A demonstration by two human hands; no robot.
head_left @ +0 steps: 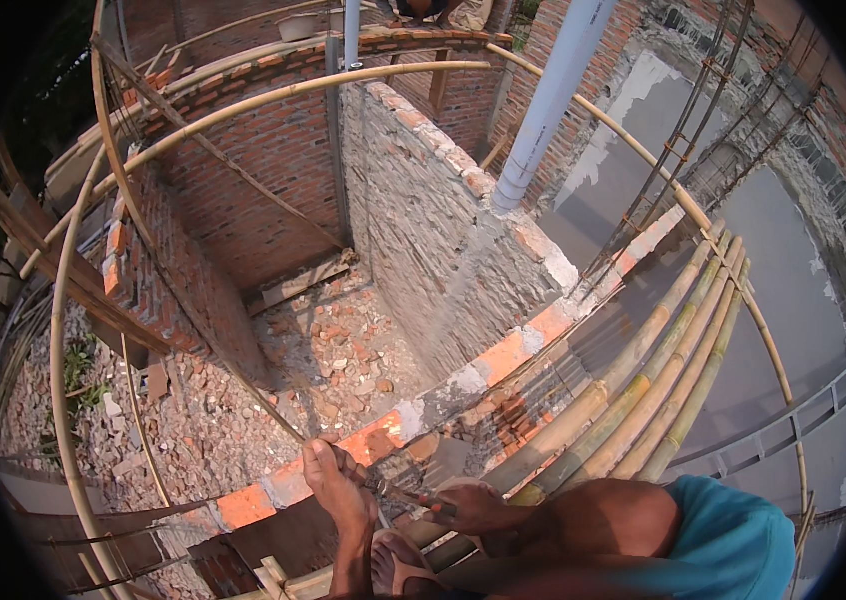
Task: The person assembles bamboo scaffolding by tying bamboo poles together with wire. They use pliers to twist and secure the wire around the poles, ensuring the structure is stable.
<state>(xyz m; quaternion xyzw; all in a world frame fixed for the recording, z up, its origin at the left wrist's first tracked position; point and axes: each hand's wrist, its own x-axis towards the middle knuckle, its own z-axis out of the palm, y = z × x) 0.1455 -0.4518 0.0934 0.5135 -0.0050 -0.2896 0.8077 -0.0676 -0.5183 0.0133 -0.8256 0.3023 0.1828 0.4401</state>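
My left hand [338, 488] is closed above the top of the brick wall [378, 438], thumb up. A long thin pole [268, 407] runs from the upper left down to its fingers; whether they grip it is unclear. Close by on the right, my right hand [473, 507] is wrapped round the end of a slim dark tool [408, 493], which points toward the left hand. The tool's tip and what lies in the left fingers are too small to make out. My bare foot [398, 562] rests below the hands, beside several thick bamboo poles [613, 440].
Curved-looking bamboo scaffold poles [273, 92] cross the view. Down inside the walls lies broken-brick rubble [343, 350]. A grey pipe [551, 110] rises from the rough wall [423, 240]. Steel rebar [678, 150] stands right, a metal ladder [778, 432] below it. Another person [428, 10] is at the top.
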